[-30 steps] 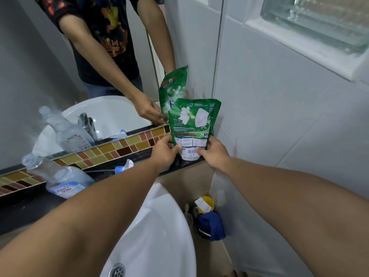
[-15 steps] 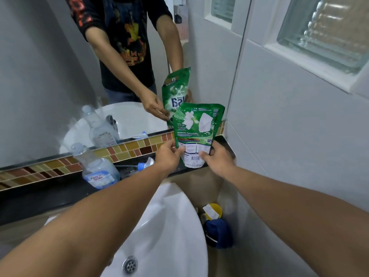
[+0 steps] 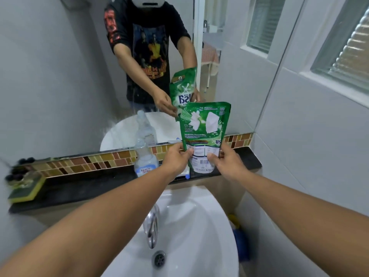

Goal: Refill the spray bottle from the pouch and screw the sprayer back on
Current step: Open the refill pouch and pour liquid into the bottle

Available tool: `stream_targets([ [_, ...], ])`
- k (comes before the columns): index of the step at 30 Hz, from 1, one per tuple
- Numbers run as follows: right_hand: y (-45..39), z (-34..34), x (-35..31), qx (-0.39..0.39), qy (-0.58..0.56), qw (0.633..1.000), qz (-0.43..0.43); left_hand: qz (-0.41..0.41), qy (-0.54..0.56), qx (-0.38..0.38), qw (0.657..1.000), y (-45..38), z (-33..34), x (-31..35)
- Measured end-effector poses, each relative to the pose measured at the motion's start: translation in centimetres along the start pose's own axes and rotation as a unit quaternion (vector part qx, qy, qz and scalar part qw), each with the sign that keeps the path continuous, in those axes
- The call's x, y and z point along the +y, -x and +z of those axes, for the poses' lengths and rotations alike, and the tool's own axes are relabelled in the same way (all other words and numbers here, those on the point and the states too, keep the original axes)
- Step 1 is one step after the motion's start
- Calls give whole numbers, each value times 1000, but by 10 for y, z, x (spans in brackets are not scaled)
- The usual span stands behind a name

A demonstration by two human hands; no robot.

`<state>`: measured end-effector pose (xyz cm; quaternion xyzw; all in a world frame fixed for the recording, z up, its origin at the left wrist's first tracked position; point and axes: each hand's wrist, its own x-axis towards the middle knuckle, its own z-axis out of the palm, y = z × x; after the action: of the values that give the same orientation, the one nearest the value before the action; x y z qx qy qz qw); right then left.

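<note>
Status: early. You hold the green refill pouch (image 3: 204,134) upright over the back of the black ledge (image 3: 83,188), its top edge looking sealed as far as I can tell. Your left hand (image 3: 175,159) pinches its lower left edge, thumb on the printed back; your right hand (image 3: 225,162) pinches the lower right edge the same way. Nothing is poured yet.

The clear spray bottle (image 3: 144,156) stands on the ledge just left of your left hand, neck open, sprayer off. A white and blue part (image 3: 184,174) lies on the ledge under your left hand; probably the sprayer, mostly hidden.

Left to do, by my judgement: open the pouch, pour into the bottle, screw the sprayer on.

Surroundings: white basin (image 3: 209,226) with chrome tap (image 3: 152,226) below the ledge; mosaic tile strip (image 3: 89,162) and mirror (image 3: 60,76) behind it; yellow-green sponge (image 3: 26,191) at far left; white tiled wall (image 3: 309,156) and frosted window (image 3: 351,52) on the right.
</note>
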<state>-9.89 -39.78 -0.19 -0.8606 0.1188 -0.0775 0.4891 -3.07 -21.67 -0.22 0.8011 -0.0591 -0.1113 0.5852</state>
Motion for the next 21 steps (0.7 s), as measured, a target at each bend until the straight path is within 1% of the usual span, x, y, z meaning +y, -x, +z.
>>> stream_targets([
  [4, 17, 15, -29, -4, -4, 1000, -26, -4, 19, 13, 1000, 9, -26, -3],
  [9, 33, 24, -53, -8, 9, 999, -48, -18, 50, 0, 999, 22, -42, -2],
  [12, 35, 23, -62, -11, 32, 997, -72, -31, 69, -6, 997, 31, -45, 0],
  [15, 32, 19, -69, -26, 51, 995, -80, -45, 71, 2, 996, 36, -45, 0],
  [21, 19, 11, -83, -55, 120, 987, -90, -92, 142, 10, 986, 40, -37, 4],
])
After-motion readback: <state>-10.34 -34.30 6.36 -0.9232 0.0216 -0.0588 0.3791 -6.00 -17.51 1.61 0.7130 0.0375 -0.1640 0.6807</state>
